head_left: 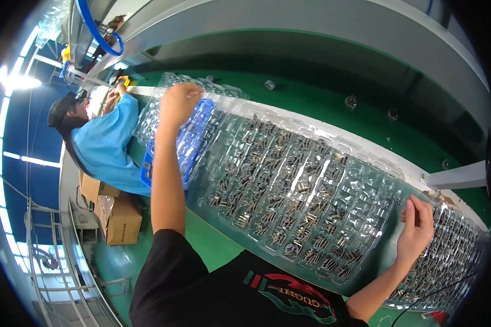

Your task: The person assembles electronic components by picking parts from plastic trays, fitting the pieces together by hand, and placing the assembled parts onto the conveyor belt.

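Note:
My left hand [177, 106] is raised over the far end of a blue plastic crate [201, 115], its fingers curled together. Whatever it may hold is too small to make out. Clear plastic trays lie in and beside the crate. On the right, my right hand [416, 229] hovers at the edge of a clear compartment tray [360, 180], fingers bent toward the thumb. I cannot make out what is between them. Many of the tray's pockets carry small metal pins [305, 220]; those close to my right hand look bare.
Another filled tray [447, 256] lies at the far right. Beyond the bench's white edge runs a green surface [311, 103] with a few loose metal pieces. A white post [458, 181] stands at right. A co-worker in blue [106, 141] works at left, near cardboard boxes [120, 220].

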Available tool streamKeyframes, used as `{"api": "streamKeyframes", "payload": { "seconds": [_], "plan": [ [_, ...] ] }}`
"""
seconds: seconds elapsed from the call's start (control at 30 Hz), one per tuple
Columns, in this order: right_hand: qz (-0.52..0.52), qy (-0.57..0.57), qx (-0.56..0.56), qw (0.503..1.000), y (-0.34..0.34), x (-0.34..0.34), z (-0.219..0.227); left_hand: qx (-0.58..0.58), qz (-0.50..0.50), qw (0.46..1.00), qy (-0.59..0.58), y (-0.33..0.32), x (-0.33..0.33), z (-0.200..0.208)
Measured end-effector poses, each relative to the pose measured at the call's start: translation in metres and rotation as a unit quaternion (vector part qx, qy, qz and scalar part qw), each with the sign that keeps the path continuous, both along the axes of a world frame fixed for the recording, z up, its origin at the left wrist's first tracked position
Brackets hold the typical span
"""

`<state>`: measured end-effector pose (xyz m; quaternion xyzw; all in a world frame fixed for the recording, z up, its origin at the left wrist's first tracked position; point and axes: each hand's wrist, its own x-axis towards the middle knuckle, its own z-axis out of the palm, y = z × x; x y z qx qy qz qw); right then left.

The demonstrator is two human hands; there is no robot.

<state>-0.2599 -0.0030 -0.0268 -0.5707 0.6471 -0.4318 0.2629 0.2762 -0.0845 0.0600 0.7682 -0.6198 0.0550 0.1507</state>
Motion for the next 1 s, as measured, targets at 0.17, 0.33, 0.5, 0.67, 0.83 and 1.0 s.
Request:
{"api": "streamKeyframes", "payload": {
  "seconds": [0.17, 0.33, 0.5, 0.67, 0.83, 1.0],
  "plan": [
    [-0.012, -0.043, -0.044, 0.998, 0.001, -0.005, -0.009, 0.145, 0.06, 0.987, -0.019, 0.028, 0.076, -0.005],
    [-0.045, -0.049, -0.013, 0.998, 0.002, -0.015, -0.015, 0.203, -0.081, 0.974, 0.057, 0.044, 0.081, -0.019],
    [-0.032, -0.047, -0.046, 0.997, 0.0, -0.014, -0.013, 0.125, -0.137, 0.982, 0.027, 0.051, 0.074, -0.019],
    [-0.023, -0.033, -0.066, 0.997, -0.001, -0.009, -0.004, 0.1, -0.135, 0.985, 0.039, 0.06, 0.077, -0.031],
    [-0.011, -0.032, -0.06, 0.998, -0.001, -0.011, -0.01, 0.096, -0.115, 0.988, 0.039, 0.064, 0.072, -0.035],
    [-0.009, -0.038, -0.054, 0.998, -0.001, -0.011, -0.008, 0.006, -0.129, 0.99, 0.055, 0.077, 0.064, -0.016]
  ]
}}
